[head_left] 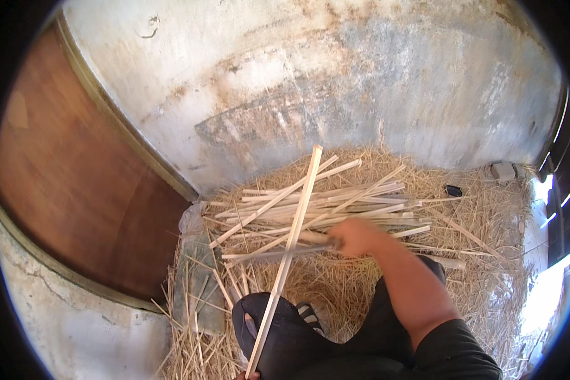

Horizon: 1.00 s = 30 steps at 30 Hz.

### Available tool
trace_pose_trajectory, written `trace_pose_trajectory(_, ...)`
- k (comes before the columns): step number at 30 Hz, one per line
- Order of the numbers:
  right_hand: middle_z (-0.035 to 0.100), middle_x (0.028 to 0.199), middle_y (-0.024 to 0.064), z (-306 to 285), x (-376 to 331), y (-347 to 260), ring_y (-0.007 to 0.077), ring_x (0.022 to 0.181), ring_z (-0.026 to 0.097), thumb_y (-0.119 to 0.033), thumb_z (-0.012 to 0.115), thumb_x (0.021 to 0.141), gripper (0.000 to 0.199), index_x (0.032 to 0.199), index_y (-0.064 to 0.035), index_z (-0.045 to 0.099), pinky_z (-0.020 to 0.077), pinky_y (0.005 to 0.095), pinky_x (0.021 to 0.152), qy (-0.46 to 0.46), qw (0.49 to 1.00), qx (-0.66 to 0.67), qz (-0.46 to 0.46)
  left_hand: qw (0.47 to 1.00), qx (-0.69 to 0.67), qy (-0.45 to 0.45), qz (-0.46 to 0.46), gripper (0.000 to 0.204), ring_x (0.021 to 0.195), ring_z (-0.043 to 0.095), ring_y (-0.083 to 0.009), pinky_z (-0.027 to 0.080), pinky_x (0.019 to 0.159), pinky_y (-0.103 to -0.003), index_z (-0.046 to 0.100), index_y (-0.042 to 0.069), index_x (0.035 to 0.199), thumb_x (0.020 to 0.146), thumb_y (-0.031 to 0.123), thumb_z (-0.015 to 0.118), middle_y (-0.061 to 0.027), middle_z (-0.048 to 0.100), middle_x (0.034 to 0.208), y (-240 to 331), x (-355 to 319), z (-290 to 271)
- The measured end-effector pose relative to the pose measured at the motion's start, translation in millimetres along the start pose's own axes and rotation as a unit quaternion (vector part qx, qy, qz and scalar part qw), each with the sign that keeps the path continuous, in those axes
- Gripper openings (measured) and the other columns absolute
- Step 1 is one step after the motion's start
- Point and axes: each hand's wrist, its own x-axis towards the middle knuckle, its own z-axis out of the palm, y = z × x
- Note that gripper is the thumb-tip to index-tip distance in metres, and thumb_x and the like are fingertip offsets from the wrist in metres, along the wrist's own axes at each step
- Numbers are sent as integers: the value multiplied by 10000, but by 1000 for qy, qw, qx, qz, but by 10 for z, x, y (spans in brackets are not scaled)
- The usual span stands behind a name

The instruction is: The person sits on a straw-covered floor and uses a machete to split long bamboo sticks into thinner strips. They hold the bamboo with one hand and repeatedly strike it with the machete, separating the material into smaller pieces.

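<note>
A long pale wooden strip (289, 244) slants up from the lower edge, passing over my left knee. My left hand (247, 375) grips its lower end and is mostly cut off by the picture's edge. My right hand (358, 237) is closed round the handle of a long-bladed knife. The grey blade (297, 251) points left, smeared by motion, and passes close to the strip; whether they touch I cannot tell. Beyond my hands lies a loose pile of similar pale strips (342, 204), some crossing over others.
Straw and shavings (481, 253) cover the ground. A flat grey slab (199, 288) lies left of my knees. A stained wall (373, 95) rises behind the pile, and a brown door panel (88, 183) stands at left. A small black object (453, 190) and a pale block (503, 171) lie far right.
</note>
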Motion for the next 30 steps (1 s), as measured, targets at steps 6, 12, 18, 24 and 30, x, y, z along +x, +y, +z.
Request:
trace_pose_trajectory(6, 691, 930, 162, 103, 12, -24, 361, 917, 662, -177, 701, 714, 334, 1045, -131, 687, 521, 463, 804, 37, 999, 0, 18, 998, 43, -10, -55, 349, 637, 649, -329, 477, 558, -426, 661, -8, 951, 989, 305, 513, -196, 645, 703, 170, -41, 2)
trace_pose_trajectory(12, 703, 884, 156, 420, 226, 409, 339, 829, 673, -159, 732, 656, 374, 1024, -99, 703, 527, 444, 755, -21, 998, 39, 43, 991, 101, -20, -81, 363, 695, 632, -420, 494, 607, -486, 636, -29, 1003, 985, 315, 521, -245, 654, 787, 451, 123, -93)
trace_pose_trajectory(18, 698, 893, 178, 300, 215, -155, 316, 846, 683, -145, 713, 682, 377, 1049, -59, 696, 531, 436, 761, -38, 999, 17, 5, 992, 113, 4, -47, 322, 715, 643, -439, 500, 600, -488, 647, -13, 966, 950, 296, 559, -248, 659, 779, 300, 122, -112)
trace_pose_trajectory(24, 699, 980, 187, 262, 193, 412, 342, 897, 678, -200, 714, 693, 383, 1054, -77, 697, 536, 451, 796, -107, 987, 42, 109, 983, 177, 21, -32, 365, 695, 647, -436, 500, 582, -508, 644, -17, 983, 939, 338, 573, -260, 652, 761, 307, 217, 7)
trace_pose_trajectory(30, 699, 973, 188, 219, 33, -483, 347, 896, 682, -204, 680, 721, 328, 1019, -69, 699, 539, 446, 797, -100, 988, -115, -13, 981, 163, 101, -18, 391, 605, 630, -421, 474, 518, -506, 631, 17, 983, 928, 402, 590, -247, 623, 689, 14, 19, 121)
